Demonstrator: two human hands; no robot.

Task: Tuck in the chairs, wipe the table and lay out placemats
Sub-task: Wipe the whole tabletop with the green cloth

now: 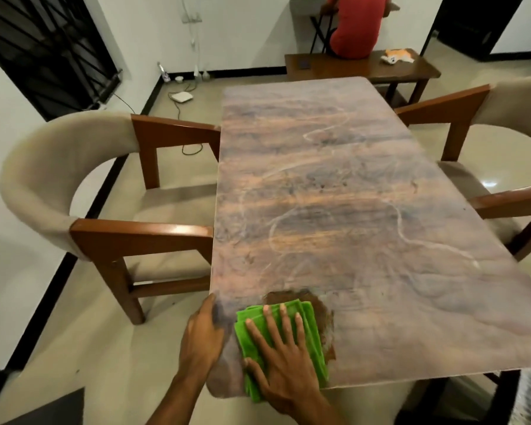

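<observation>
Folded green cloth (314, 332) flat on the table (334, 179) near its front left corner, bordered by a darker patch of the top. Pressed under the right hand (284, 363), palm down, fingers straight and spread, gripping nothing. Just beside, left hand (203, 335) resting loosely against the table's left edge, holding nothing. Pale streaks across the rest of the top. Left armchair (74, 185) and right armchair (503, 118) drawn up to the long sides.

The right-side chair (509, 102) runs off the edge; the seated person (356, 29) is cropped at top.
</observation>
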